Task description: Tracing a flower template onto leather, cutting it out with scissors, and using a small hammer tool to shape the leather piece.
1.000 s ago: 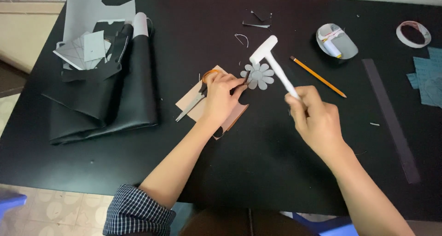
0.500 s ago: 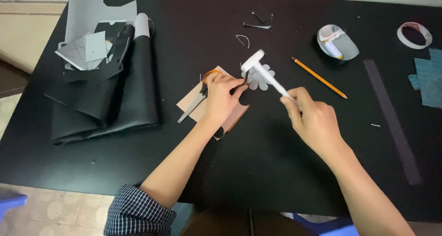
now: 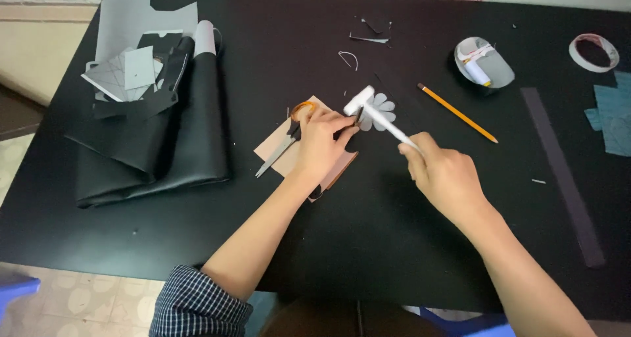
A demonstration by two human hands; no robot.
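Head view: right hand (image 3: 445, 174) grips a white hammer (image 3: 378, 114) over a grey flower cutout (image 3: 380, 111); left hand (image 3: 322, 142) apparently pinches a small punch, hidden.

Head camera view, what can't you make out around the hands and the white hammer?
- Whatever the left hand pinches under the white hammer: hidden by its fingertips and the hammer head.
- Grey flower cutout: partly covered by the hammer.
- Scissors: handles partly under the left hand.
- Hammer handle's end: inside the right hand.
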